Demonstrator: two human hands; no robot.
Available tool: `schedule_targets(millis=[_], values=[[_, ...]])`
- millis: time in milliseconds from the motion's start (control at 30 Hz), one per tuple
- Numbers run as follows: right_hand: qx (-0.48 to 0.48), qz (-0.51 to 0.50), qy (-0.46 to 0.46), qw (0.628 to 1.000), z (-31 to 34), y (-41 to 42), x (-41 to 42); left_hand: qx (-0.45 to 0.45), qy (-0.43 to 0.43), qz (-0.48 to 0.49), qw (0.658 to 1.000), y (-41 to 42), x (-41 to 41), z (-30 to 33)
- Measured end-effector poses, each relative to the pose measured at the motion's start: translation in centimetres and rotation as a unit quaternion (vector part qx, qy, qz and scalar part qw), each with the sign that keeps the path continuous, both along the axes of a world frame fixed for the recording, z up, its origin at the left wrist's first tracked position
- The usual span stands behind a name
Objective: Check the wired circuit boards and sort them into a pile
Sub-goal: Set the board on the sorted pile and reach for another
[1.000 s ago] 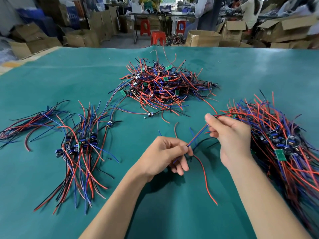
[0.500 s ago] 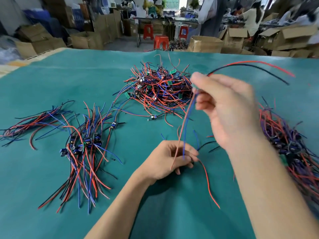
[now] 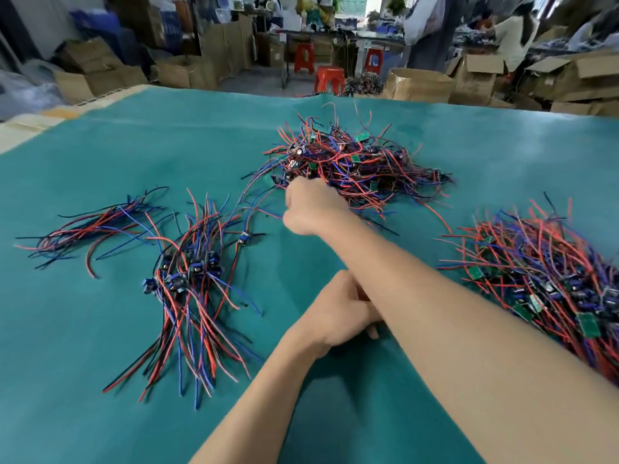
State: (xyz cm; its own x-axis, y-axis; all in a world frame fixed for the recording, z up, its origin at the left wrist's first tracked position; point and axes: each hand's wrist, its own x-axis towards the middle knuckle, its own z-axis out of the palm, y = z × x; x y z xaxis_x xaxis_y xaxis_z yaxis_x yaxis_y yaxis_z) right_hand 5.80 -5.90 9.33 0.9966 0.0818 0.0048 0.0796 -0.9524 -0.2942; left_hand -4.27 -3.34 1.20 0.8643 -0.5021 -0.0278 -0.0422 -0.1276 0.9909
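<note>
While the left hand rests curled on the green mat, the right hand reaches the far heap.
Right fingers blurred, apparently closed; contents indiscernible. Left fingers mostly hidden.

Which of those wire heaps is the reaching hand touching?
The far middle heap: the right hand is at its near edge. The neat left bundle and big right heap lie apart from it.
</note>
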Motion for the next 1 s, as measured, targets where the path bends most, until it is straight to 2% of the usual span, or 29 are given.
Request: schedule_targets(millis=[133,233,367,433,467,533,600,700,800,867,1000], values=[[-0.066,-0.010,0.011,0.998,-2.5,-3.9,0.5,-0.032,0.002,-0.033,0.999,-0.3,-0.3,0.5],[-0.045,0.004,-0.030,0.999,-3.3,-5.2,0.2,-0.045,0.011,-0.035,0.998,-0.3,-0.5,0.5],[0.090,0.000,-0.087,0.992,-2.0,-7.2,-1.2,-0.066,0.036,-0.018,0.997,-0.2,-0.4,0.4],[0.231,-0.029,-0.121,0.965,-0.1,-8.6,-2.5,-0.069,0.045,-0.011,0.997,-0.2,-0.5,0.5],[0.340,-0.042,-0.115,0.932,1.2,-9.6,-3.4,-0.069,0.047,-0.010,0.996,-0.2,-0.5,0.6],[0.560,-0.049,-0.063,0.824,3.5,-11.8,-5.4,-0.069,0.047,-0.012,0.996,-0.2,-0.5,0.6],[0.694,-0.045,-0.006,0.718,4.5,-14.2,-7.4,-0.075,0.052,-0.012,0.996,-0.1,-0.6,0.8],[0.786,-0.026,0.048,0.616,4.1,-16.4,-10.1,-0.088,0.054,-0.007,0.995,0.0,-0.6,0.9],[0.832,0.013,0.094,0.547,1.7,-17.1,-11.9,-0.095,0.053,0.001,0.994,0.0,-0.7,1.0],[0.823,0.027,0.128,0.553,-0.6,-16.5,-12.7,-0.105,0.058,0.004,0.993,-0.1,-0.7,1.0],[0.764,-0.024,0.166,0.623,-4.2,-14.4,-13.2,-0.144,0.081,-0.010,0.986,-0.3,-0.7,1.0]])
